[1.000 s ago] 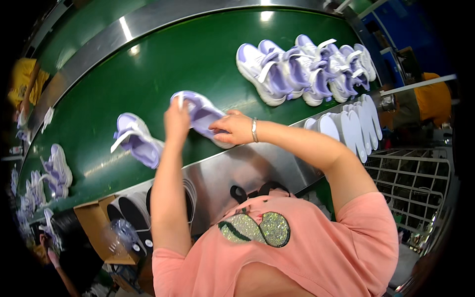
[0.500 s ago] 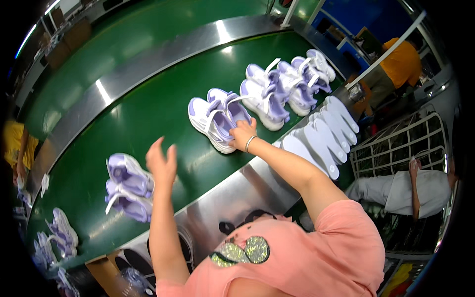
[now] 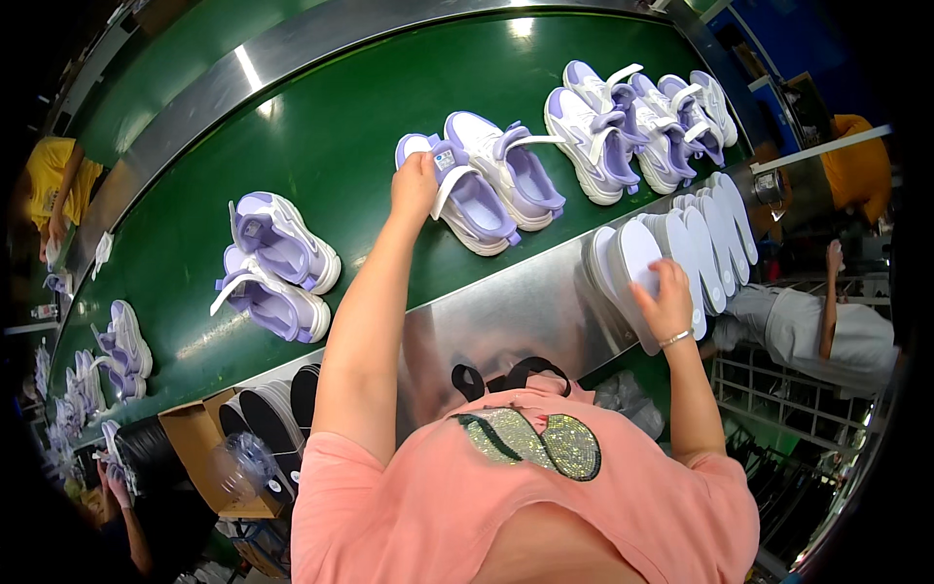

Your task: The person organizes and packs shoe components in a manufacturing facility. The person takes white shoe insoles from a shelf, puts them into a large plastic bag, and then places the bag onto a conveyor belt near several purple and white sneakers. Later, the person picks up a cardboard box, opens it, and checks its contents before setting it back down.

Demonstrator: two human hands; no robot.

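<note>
My left hand (image 3: 415, 187) is closed on the front of a white and lilac sneaker (image 3: 479, 209), at its tongue, with the strap folded open. The second sneaker (image 3: 498, 161) of that pair lies against it on the right. At the metal ledge, my right hand (image 3: 669, 304) pinches the edge of a white insole (image 3: 638, 255) at the near end of a row. Further white insoles (image 3: 696, 238) overlap beyond it. To the left, another pair of sneakers (image 3: 282, 263) rests on the green belt with openings toward me.
More sneakers (image 3: 647, 122) stand in a cluster at the far right of the green belt (image 3: 389, 88). A cardboard box (image 3: 199, 443) with dark insoles sits at lower left. People work on both sides, including one in a yellow shirt (image 3: 53, 180).
My right hand has left the sneakers and gone to the insoles. The left hand has moved up and right onto the sneaker. The view has shifted, and the near pairs sit differently in it.
</note>
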